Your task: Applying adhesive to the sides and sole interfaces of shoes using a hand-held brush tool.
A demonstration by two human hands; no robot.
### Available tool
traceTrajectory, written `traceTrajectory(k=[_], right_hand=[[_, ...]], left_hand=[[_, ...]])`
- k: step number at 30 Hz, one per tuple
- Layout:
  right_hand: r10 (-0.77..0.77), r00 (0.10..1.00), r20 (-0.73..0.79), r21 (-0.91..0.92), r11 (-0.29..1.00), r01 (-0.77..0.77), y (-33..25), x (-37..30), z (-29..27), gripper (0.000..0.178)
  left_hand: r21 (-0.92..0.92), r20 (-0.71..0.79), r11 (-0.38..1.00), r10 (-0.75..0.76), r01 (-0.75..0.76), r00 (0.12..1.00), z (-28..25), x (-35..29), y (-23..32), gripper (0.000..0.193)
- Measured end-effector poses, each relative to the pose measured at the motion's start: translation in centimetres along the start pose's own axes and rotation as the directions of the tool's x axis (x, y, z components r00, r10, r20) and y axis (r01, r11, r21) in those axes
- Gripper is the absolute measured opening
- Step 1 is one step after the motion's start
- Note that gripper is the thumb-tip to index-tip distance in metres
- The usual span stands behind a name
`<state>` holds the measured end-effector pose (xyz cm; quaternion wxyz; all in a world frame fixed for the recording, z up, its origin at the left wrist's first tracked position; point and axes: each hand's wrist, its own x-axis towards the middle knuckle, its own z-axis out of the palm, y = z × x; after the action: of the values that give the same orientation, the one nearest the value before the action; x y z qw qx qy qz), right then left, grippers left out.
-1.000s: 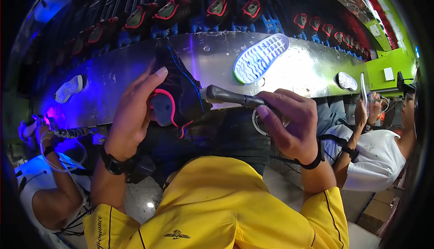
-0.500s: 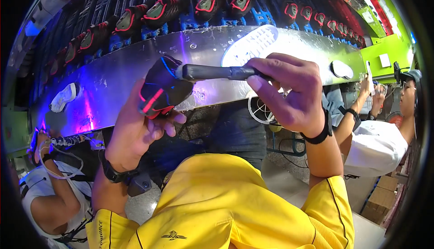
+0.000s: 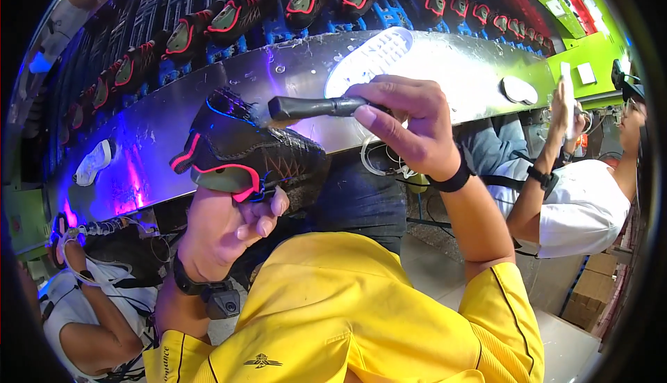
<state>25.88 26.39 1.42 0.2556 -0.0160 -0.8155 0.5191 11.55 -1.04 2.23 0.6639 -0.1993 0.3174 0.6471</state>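
Note:
A black shoe upper (image 3: 243,140) with pink trim and a grey-green plug in its opening is held up over the near edge of the metal table. My left hand (image 3: 226,233) supports it from below, fingers curled, part of the grip hidden behind the shoe. In my right hand (image 3: 413,122) a dark-handled brush (image 3: 313,108) is pinched between thumb and fingers. The brush lies roughly level, its bristle end pointing left, close to the upper's side. Whether the bristles touch the upper I cannot tell.
Beyond the metal table (image 3: 163,115), a rack carries a row of similar black shoes (image 3: 302,4). On the table lie a brightly lit white sole (image 3: 372,60), another white sole (image 3: 94,163) leftward and one (image 3: 519,91) rightward. Co-workers sit at left (image 3: 97,313) and right (image 3: 577,202).
My left hand has turned the shoe upper, so its long side and opening now show. My right hand and the brush have shifted slightly left. The right co-worker's hand has risen.

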Motion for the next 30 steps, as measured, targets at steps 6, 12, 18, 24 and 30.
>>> traceTrajectory(k=[6,12,18,24,30], right_hand=[[0.112,0.994,0.006,0.025,0.993,-0.112,2.1,-2.5,0.4,0.022],[0.35,0.937,-0.008,0.138,0.928,-0.346,-0.2,-3.2,-0.5,0.021],[0.382,0.92,0.085,0.211,0.896,-0.391,-3.0,-2.3,-1.6,0.02],[0.336,0.933,0.125,0.08,0.934,-0.347,-3.1,-2.2,-1.7,0.02],[0.239,0.963,0.126,-0.071,0.97,-0.231,-3.6,-2.6,-2.6,0.021]], left_hand=[[-0.1,0.02,0.993,-0.06,0.061,0.998,-0.2,0.5,-0.1,0.064],[0.275,0.33,0.919,0.188,-0.284,0.925,-2.0,1.2,0.4,0.054],[0.536,0.066,0.656,0.595,-0.531,0.801,2.9,1.1,-0.3,0.059],[0.585,0.141,0.507,0.705,-0.633,0.695,3.4,2.0,0.0,0.061],[0.587,0.027,0.563,0.705,-0.582,0.709,1.5,2.7,0.8,0.05]])
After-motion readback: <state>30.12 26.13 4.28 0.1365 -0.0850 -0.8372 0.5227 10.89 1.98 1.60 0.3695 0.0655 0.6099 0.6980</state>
